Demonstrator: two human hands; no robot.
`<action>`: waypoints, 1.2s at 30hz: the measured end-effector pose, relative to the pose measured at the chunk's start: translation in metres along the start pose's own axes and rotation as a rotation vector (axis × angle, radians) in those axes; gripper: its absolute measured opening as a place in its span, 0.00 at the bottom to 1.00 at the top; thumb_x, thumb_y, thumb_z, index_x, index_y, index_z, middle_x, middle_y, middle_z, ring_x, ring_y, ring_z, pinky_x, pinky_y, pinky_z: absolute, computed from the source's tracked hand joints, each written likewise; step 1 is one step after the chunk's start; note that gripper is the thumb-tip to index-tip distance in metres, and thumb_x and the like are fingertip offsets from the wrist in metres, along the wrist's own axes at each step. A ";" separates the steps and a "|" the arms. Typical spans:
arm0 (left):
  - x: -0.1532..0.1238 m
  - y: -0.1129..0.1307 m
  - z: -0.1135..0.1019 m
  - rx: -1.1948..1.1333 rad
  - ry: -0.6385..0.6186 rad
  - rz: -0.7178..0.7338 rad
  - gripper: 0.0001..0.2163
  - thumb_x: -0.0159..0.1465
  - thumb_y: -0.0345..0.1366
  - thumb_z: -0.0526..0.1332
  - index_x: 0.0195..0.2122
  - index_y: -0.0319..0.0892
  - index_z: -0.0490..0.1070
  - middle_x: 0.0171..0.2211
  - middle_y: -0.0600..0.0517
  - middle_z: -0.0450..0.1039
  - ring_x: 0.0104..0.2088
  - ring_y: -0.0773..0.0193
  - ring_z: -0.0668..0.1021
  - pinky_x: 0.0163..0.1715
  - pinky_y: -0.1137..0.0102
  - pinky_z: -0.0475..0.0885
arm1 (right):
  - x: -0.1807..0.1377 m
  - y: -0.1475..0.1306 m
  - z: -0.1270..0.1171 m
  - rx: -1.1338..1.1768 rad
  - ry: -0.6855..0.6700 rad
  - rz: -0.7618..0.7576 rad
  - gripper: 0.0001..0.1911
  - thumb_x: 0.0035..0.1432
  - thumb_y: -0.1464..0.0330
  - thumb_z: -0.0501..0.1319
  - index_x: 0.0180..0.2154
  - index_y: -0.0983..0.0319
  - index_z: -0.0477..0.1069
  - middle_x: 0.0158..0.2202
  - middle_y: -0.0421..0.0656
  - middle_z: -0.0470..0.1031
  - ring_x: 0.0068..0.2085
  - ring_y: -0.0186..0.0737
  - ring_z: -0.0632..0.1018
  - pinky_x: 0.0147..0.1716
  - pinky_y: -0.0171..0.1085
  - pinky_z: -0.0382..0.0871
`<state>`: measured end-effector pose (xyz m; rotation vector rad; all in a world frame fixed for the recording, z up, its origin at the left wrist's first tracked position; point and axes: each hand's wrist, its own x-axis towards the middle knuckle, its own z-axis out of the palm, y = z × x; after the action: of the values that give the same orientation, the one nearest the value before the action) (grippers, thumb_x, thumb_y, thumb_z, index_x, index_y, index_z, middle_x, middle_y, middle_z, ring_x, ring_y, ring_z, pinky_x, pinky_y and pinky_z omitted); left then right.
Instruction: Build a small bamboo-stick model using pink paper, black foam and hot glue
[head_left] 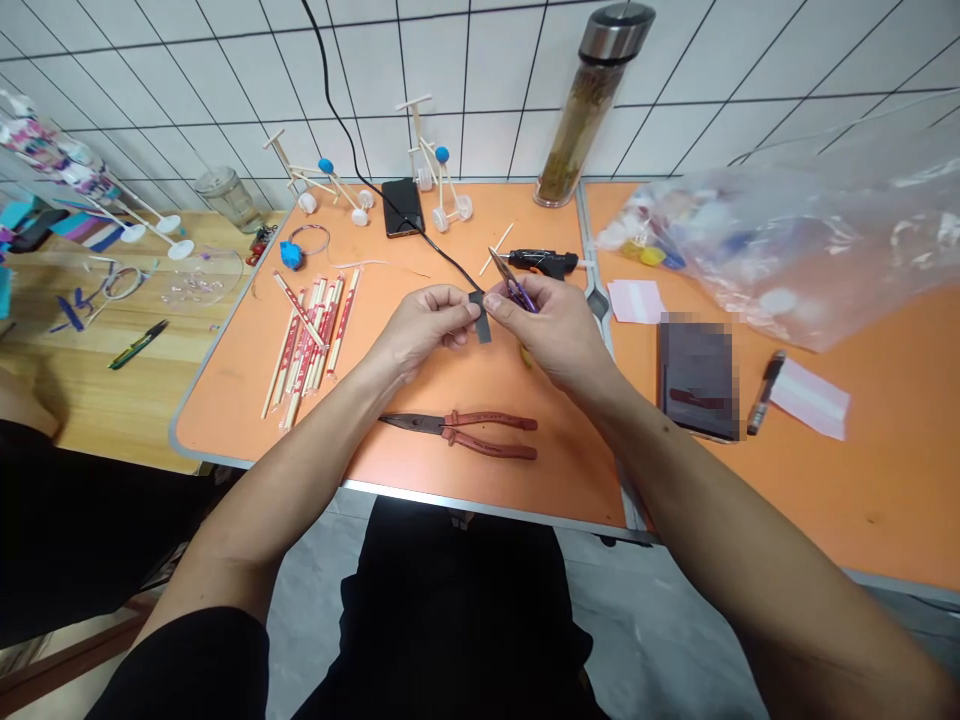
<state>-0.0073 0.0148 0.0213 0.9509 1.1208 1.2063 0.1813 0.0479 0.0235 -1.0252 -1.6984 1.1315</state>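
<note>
Over the middle of the orange table, my left hand point(435, 322) pinches a short dark grey strip point(484, 328), which looks like tape. My right hand point(551, 325) is closed around small purple-handled scissors point(516, 287), blades pointing up and away, and its thumb and finger meet at the strip's upper end. A black cable point(450, 260) runs down to the same spot; whether the strip touches it I cannot tell. Just behind my right hand lies a black glue gun point(544, 262). Nearer to me are long-nose pliers point(461, 430) with red handles.
Wrapped chopsticks point(311, 340) lie to the left. At the back stand two stick models point(442, 190) with white wheels, a black phone point(403, 208) and a tea bottle point(581, 130). A plastic bag point(795, 240), dark tablet-like object point(696, 375) and marker point(766, 392) are right.
</note>
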 end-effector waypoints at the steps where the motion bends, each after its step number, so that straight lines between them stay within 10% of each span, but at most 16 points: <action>1: -0.001 -0.001 0.001 0.015 -0.011 0.003 0.13 0.59 0.34 0.81 0.28 0.40 0.77 0.24 0.54 0.78 0.21 0.74 0.75 0.24 0.78 0.69 | 0.000 0.000 0.001 0.001 -0.005 0.005 0.13 0.64 0.57 0.73 0.36 0.60 0.80 0.34 0.42 0.78 0.36 0.40 0.71 0.39 0.41 0.65; 23: -0.003 -0.005 0.005 0.170 -0.071 -0.001 0.05 0.60 0.29 0.72 0.28 0.40 0.78 0.25 0.54 0.80 0.22 0.73 0.74 0.26 0.76 0.70 | 0.001 0.000 0.002 -0.018 0.017 0.010 0.11 0.66 0.67 0.69 0.31 0.60 0.73 0.30 0.38 0.71 0.33 0.36 0.68 0.36 0.38 0.62; 36: 0.006 0.007 -0.014 -0.070 0.167 0.099 0.12 0.59 0.35 0.80 0.30 0.41 0.77 0.27 0.55 0.80 0.23 0.74 0.75 0.26 0.79 0.70 | -0.007 0.016 0.006 0.169 -0.098 0.055 0.35 0.71 0.31 0.60 0.42 0.57 0.77 0.34 0.41 0.71 0.28 0.36 0.62 0.26 0.40 0.54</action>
<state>-0.0220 0.0211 0.0246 0.8732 1.1648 1.4174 0.1807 0.0437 0.0059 -0.9284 -1.6270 1.3556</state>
